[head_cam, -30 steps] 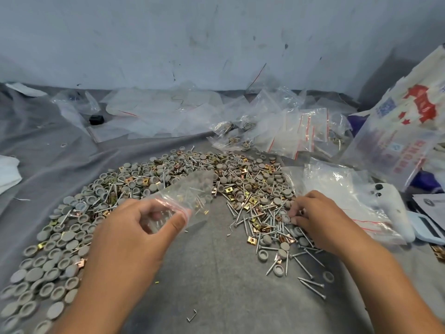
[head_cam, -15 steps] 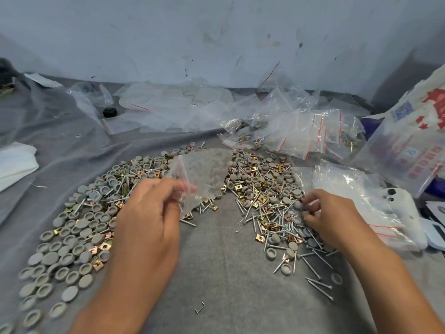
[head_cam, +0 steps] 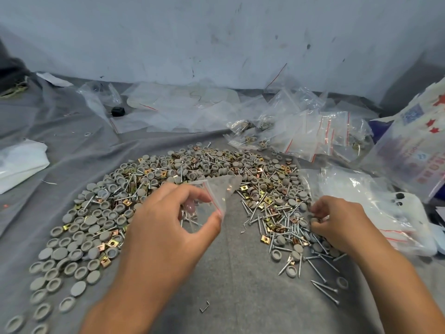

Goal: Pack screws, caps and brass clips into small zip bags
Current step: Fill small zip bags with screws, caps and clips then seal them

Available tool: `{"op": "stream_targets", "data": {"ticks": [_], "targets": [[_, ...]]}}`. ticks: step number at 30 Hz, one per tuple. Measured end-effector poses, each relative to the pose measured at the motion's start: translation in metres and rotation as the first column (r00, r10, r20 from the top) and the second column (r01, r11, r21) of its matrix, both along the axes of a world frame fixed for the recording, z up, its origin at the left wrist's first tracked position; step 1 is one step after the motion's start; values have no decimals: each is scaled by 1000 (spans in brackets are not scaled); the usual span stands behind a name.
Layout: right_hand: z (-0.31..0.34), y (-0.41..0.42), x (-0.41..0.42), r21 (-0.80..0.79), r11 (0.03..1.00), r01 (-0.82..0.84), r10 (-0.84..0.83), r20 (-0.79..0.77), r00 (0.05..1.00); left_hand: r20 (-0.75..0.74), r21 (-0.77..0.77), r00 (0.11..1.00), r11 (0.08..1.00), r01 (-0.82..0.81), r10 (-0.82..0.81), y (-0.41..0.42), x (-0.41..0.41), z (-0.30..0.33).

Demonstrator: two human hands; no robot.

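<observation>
My left hand [head_cam: 168, 227] pinches a small clear zip bag [head_cam: 216, 196] with a red seal line, held above the grey cloth; a few screws show through it. My right hand [head_cam: 337, 227] rests in the right side of the pile, fingers curled over grey caps and screws [head_cam: 289, 227]. The pile of grey caps [head_cam: 79, 239], silver screws and brass clips [head_cam: 265, 238] curves across the cloth from lower left to right.
Filled zip bags [head_cam: 252, 136] and unfilled ones [head_cam: 332, 131] lie at the back right. A large printed bag [head_cam: 414, 150] stands far right, clear plastic [head_cam: 361, 189] beside it. Loose plastic sheets [head_cam: 180, 109] lie by the wall. White paper [head_cam: 19, 162] lies left.
My left hand has moved the zip bag toward the middle and turned it, mouth now facing right. My right hand has stayed in the pile, fingers working among caps and screws.
</observation>
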State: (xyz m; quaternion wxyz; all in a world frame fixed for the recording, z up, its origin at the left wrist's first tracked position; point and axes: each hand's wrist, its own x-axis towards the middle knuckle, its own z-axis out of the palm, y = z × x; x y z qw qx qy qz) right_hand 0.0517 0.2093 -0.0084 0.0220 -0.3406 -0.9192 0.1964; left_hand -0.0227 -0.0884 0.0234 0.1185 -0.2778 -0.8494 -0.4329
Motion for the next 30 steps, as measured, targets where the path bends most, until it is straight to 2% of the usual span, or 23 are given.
{"op": "stream_targets", "data": {"ticks": [6, 7, 9, 11, 13, 14, 16, 18, 20, 22, 27, 30], "targets": [[1, 1, 1, -2, 1000, -25, 25, 12, 1000, -15, -34, 999, 999, -29, 28, 3, 1, 1], [4, -1, 3, -21, 999, -33, 32, -42, 999, -13, -31, 999, 999, -30, 29, 4, 2, 1], [14, -10, 7, -109, 992, -71, 39, -267, 963, -11, -33, 1000, 999, -28, 28, 5, 2, 0], [29, -31, 9, -268, 932, -246, 59, -557, 829, -20, -59, 999, 998, -26, 25, 6, 2, 0], [42, -68, 8, -392, 748, -536, 56, -767, 639, -36, -94, 999, 995, -21, 18, 10, 3, 0], [45, -87, 7, -386, 665, -639, 61, -825, 562, -50, -119, 999, 993, -22, 16, 12, 4, 1], [44, -121, 2, -289, 612, -736, 108, -891, 441, -81, -179, 997, 983, -32, 18, 17, 7, 3], [39, -140, -2, -168, 673, -720, 198, -897, 395, -88, -217, 996, 976, -24, 5, 23, 11, 4], [35, -144, -3, 13, 767, -642, 343, -853, 393, -85, -221, 996, 975, -13, -6, 26, 13, 3], [32, -141, -3, 165, 819, -550, 437, -801, 410, -84, -199, 996, 980, -17, 0, 27, 14, 3], [30, -132, -6, 247, 852, -461, 459, -776, 432, -66, -154, 998, 988, -14, 4, 22, 10, 4], [28, -132, -6, 196, 863, -466, 423, -785, 452, -38, -151, 999, 988, 29, -35, 19, 10, 4]]}}
